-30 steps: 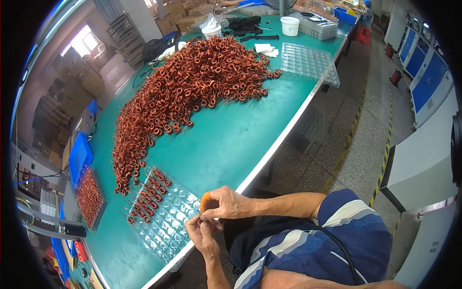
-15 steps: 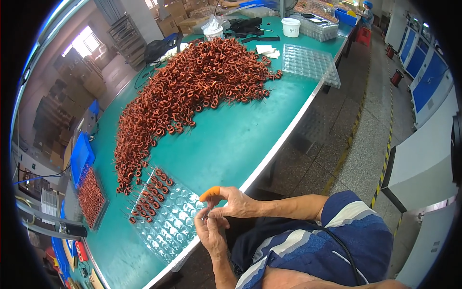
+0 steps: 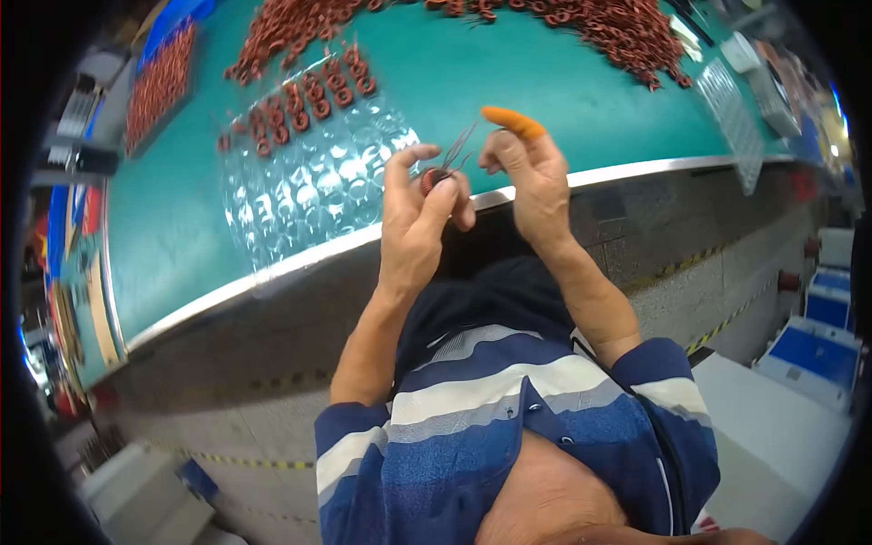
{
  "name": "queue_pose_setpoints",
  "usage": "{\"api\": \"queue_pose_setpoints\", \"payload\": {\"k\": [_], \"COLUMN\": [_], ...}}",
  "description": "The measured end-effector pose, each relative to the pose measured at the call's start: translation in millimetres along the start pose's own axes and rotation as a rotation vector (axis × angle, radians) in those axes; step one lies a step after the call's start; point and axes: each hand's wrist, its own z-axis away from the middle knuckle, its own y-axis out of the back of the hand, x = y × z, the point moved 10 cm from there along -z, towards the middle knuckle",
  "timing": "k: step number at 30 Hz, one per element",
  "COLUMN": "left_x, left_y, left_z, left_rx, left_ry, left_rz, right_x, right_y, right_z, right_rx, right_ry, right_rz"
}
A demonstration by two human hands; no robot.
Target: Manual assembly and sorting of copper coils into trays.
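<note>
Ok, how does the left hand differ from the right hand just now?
The left hand pinches a red wire-wound ring coil, its wire leads sticking out toward the upper right of the picture; no coil shows in the right hand. The right hand wears an orange finger cot on one finger, while the left hand's visible fingers are bare. Both hands are by the near edge of the green table.

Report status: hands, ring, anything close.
Left hand pinching red wound ring, leads upward. Right hand alongside, orange sheath on one finger. Partly filled clear tray nearby.
</note>
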Motion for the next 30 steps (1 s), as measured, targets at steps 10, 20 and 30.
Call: {"api": "queue_pose_setpoints", "payload": {"k": [10, 20, 30], "left_x": [-17, -16, 15], "left_y": [13, 15, -4], "left_z": [9, 13, 16], "left_rx": [-0.034, -0.041, 0.078], "left_ry": [0.046, 0.025, -0.387], "left_rz": [0.054, -0.034, -0.829], "right_x": [8, -3, -59], "right_y": [-6, 3, -35], "right_z": [10, 25, 49], "right_rx": [-0.085, 0.041, -0.157], "right_ry": [-0.043, -0.022, 0.544], "right_rz": [0.097, 0.157, 0.780]}}
